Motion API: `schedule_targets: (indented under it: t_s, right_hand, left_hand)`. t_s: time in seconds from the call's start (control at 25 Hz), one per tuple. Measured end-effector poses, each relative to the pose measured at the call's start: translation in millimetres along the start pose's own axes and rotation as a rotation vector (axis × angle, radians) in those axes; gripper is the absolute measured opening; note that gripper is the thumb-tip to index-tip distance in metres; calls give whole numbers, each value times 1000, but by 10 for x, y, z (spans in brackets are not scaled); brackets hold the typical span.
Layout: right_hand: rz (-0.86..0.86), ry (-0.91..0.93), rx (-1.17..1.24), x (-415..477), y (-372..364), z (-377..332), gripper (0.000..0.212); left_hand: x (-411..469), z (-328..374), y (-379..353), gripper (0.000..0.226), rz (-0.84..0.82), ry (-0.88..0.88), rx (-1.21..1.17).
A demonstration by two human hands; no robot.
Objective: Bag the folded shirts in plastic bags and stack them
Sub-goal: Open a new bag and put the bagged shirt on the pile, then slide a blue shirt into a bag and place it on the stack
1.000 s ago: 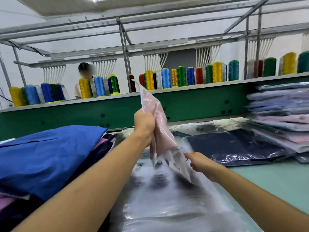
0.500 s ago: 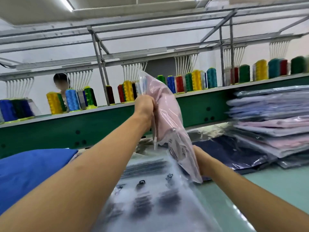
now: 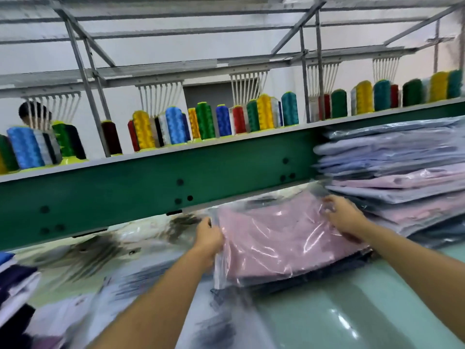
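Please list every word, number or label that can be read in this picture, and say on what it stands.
No text can be read here.
Dark print on the loose plastic bags: too blurred to read.
On the pink bagged shirt: no print shows.
On the thread spools: no label shows.

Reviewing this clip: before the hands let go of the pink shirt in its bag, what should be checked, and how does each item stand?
1. The bagged pink shirt lies flat on the dark bagged shirt: ok.
2. Plastic covers the pink cloth on the sides in view: ok.
3. Bag mouth closed: cannot tell.
4. Edges lined up with the dark one below: cannot tell, the view is blurred.
5. The left hand grips the left edge and the right hand holds the far right corner: ok.
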State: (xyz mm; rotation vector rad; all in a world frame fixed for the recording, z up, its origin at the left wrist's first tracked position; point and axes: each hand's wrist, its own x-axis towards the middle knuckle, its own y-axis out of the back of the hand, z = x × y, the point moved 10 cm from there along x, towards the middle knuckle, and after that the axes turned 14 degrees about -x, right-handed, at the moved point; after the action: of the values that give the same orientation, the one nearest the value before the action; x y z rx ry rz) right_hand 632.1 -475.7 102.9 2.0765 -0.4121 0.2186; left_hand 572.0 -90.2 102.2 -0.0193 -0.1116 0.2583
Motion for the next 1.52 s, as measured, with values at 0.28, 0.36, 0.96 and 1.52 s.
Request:
schedule_targets:
  t_s: [0.28, 0.36, 0.96, 1.52]
  right_hand:
    - [-8, 179, -801, 165, -357, 113, 54]
    - [-16, 296, -782, 159, -510, -1, 46]
    - [-375, 102, -649, 369, -870, 452, 69]
    - [80, 340, -189, -943, -274, -1977, 14]
  left_hand:
    - [257, -277, -263, 25, 76, -98, 1054]
    - [266, -246, -515, 37, 10, -232, 1122]
    - [87, -734, -991, 89, -335, -121, 1071]
    - [-760, 796, -199, 15, 73, -478, 867]
